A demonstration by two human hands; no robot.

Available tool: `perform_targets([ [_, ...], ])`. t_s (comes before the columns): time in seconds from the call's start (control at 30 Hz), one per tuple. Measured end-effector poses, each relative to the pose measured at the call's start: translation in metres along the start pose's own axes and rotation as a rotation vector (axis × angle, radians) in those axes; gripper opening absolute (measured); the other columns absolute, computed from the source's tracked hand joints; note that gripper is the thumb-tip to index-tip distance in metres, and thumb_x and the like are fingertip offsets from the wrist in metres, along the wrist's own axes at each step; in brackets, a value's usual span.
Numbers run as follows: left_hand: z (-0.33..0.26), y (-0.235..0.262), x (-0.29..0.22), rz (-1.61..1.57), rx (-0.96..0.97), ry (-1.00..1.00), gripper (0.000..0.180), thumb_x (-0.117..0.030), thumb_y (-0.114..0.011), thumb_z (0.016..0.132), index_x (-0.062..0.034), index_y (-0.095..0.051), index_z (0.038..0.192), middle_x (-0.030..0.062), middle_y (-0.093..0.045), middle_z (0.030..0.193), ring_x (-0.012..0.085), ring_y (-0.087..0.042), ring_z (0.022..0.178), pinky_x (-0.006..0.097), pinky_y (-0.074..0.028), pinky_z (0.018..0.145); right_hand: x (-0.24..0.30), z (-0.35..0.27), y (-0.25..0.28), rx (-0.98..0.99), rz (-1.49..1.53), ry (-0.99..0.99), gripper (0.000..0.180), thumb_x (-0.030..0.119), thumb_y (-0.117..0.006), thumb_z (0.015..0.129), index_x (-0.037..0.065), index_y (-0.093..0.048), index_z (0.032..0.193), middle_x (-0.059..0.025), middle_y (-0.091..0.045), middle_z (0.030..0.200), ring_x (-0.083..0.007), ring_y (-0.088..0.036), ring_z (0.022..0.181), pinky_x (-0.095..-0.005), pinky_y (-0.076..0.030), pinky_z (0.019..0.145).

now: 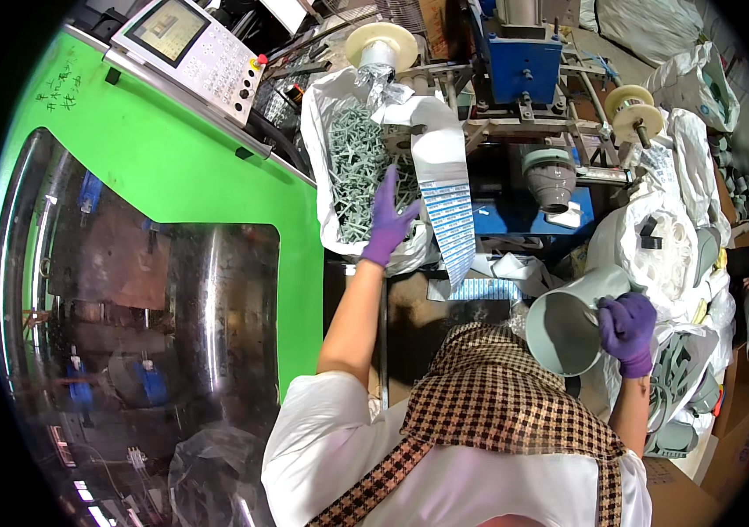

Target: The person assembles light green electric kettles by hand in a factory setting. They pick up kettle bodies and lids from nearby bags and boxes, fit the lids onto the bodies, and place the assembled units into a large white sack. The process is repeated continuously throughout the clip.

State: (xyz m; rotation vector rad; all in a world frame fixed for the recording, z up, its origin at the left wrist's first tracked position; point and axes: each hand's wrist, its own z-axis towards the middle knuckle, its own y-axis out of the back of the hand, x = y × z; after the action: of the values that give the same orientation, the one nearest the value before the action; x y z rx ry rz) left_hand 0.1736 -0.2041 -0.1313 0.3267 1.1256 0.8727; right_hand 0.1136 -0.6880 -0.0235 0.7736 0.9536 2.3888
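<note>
My left hand (pixel 386 227), in a purple glove, reaches over a white sack (pixel 318 132) with its fingers spread and nothing held. Grey-green plastic scraps (pixel 359 167) fill the sack under and beside the fingers. To the right of that hand hangs a strip of blue-and-white labels (pixel 446 211). My right hand (pixel 627 332), also purple-gloved, is closed on the edge of a wide grey plastic pipe fitting (pixel 561 334), held tilted in front of my apron. Its round open end faces toward me. The right fingertips are partly hidden.
A green machine (pixel 216 198) with a control panel (pixel 177 53) stands at left. Ahead are a blue press (pixel 524 70), a film reel (pixel 381 44) and a grey fitting (pixel 550 180) on the stand. Bags of grey parts (pixel 682 373) crowd the right.
</note>
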Motion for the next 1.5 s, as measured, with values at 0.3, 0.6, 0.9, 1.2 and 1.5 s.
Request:
perform_targets([
  [0.3,-0.003,-0.040,0.023,-0.682,0.028,0.206,0.061,-0.006,-0.074,0.083,-0.0073,-0.052,0.140,0.0092,-0.065,0.113,0.0167,-0.062,0.097,0.028,-0.050,0.085,0.053,0.012,-0.008,0.046,0.050,0.092,0.017,0.009,-0.072,0.068,0.006,-0.068,0.085,-0.0048,-0.056,0.064,-0.0244,-0.059,0.060,-0.0369,-0.048,0.058],
  [0.6,-0.009,0.023,-0.035,-0.180,-0.273,-0.286,0.021,-0.004,-0.071,0.083,-0.0027,-0.075,0.104,0.0120,-0.064,0.110,0.0280,-0.057,0.110,0.041,-0.045,0.098,0.170,0.056,-0.038,0.145,-0.120,0.405,0.018,0.023,-0.069,0.080,0.005,-0.065,0.081,-0.0003,-0.055,0.064,-0.0165,-0.059,0.062,-0.0311,-0.056,0.071],
  [0.9,-0.006,0.045,-0.153,-0.963,0.942,0.603,0.015,-0.012,-0.061,0.096,-0.0003,-0.064,0.106,0.0052,-0.065,0.081,0.0063,-0.055,0.061,0.019,-0.044,0.052,0.263,0.032,-0.069,0.277,-0.251,0.539,0.018,0.017,-0.064,0.069,0.002,-0.065,0.079,-0.0026,-0.058,0.071,-0.0165,-0.055,0.062,-0.0309,-0.048,0.061],
  [1.2,-0.016,0.014,-0.190,-0.819,1.303,0.418,0.017,-0.017,-0.073,0.089,-0.0044,-0.064,0.084,0.0015,-0.064,0.072,0.0053,-0.055,0.056,0.018,-0.042,0.049,0.314,0.003,-0.072,0.350,-0.349,0.359,0.024,0.018,-0.063,0.068,-0.001,-0.067,0.081,-0.0064,-0.060,0.074,-0.0204,-0.060,0.068,-0.0306,-0.047,0.062],
  [1.5,-0.047,-0.031,-0.245,-0.401,1.224,-0.266,0.038,-0.036,-0.080,0.082,-0.0027,-0.063,0.077,0.0012,-0.058,0.063,0.0102,-0.051,0.055,0.027,-0.040,0.050,0.313,-0.032,-0.059,0.220,-0.348,0.327,0.016,0.021,-0.063,0.063,0.006,-0.057,0.066,-0.0020,-0.049,0.065,-0.0163,-0.047,0.058,-0.0319,-0.037,0.051],
])
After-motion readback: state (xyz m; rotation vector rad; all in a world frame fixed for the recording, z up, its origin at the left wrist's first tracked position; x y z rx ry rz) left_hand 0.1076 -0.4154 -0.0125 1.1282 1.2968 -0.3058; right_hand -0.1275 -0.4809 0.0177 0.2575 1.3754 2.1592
